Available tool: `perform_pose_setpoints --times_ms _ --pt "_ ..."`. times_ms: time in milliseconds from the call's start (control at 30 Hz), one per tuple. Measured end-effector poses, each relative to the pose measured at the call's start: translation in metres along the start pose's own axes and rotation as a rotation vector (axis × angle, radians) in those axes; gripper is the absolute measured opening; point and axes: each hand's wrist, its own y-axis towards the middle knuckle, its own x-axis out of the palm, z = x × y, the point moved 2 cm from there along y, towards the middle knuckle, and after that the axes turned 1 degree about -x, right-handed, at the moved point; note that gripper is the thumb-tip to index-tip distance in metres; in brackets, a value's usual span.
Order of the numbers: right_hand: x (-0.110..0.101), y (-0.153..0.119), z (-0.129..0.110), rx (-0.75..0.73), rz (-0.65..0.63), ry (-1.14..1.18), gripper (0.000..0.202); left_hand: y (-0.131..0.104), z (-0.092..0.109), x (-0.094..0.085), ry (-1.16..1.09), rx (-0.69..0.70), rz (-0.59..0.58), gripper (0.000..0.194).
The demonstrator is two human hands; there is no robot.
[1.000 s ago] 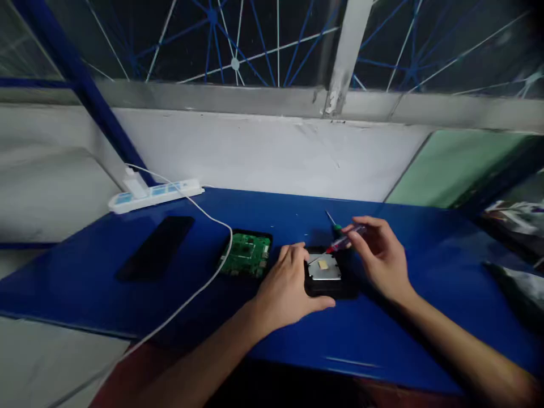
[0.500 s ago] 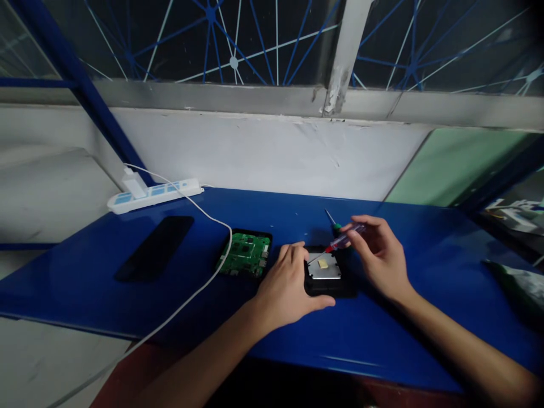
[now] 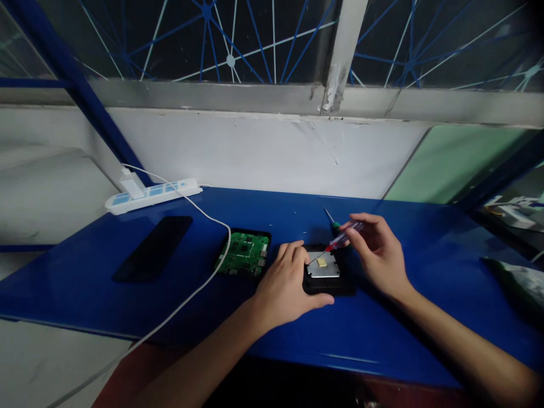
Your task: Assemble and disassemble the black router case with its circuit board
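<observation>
My right hand pinches a screwdriver with a clear purple handle and a red collar. Its shaft slants down left, and the tip meets the far left corner of a silver metal plate. A small yellowish pad sits on that plate, which lies inside a black plastic cover. My left hand grips the cover's left side, fingers at the far edge and thumb along the near one. Behind the cover lies a second screwdriver with a green handle, partly hidden by my right hand.
Left of the cover, a green circuit board sits in a black case, with a white cable running over its edge. Further left are a black phone-like slab and a white power strip. A dark green-and-white packet lies far right.
The camera view has shifted slightly. Both hands hold nearly the same pose, with the screwdriver tip still at the plate's far left corner.
</observation>
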Motion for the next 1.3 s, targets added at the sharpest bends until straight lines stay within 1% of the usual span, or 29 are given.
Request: perform_pose_setpoints --times_ms 333,533,733,867,967,1133,1300 --pt "-0.002 0.0 0.001 0.007 0.024 -0.005 0.024 0.0 0.0 -0.001 0.005 0.005 -0.001 0.061" --pt "-0.003 0.002 -0.002 -0.022 0.042 0.0 0.024 -0.001 -0.001 0.0 0.003 0.013 0.01 0.062" --pt "-0.004 -0.003 -0.011 -0.158 0.028 -0.053 0.025 -0.001 0.001 -0.002 -0.005 0.014 0.017 0.062" --pt "-0.005 -0.01 -0.014 -0.306 0.007 -0.147 0.032 -0.001 0.002 -0.003 -0.012 0.006 0.016 0.061" --pt "-0.007 -0.014 -0.016 -0.398 -0.011 -0.175 0.037 -0.001 0.003 -0.003 -0.008 -0.005 0.007 0.06" --pt "-0.008 -0.017 -0.018 -0.466 -0.058 -0.225 0.041 -0.001 0.003 -0.004 0.005 -0.001 -0.002 0.061" --pt "-0.008 -0.019 -0.02 -0.525 -0.08 -0.312 0.041 -0.001 0.004 -0.004 0.0 -0.003 0.001 0.06"
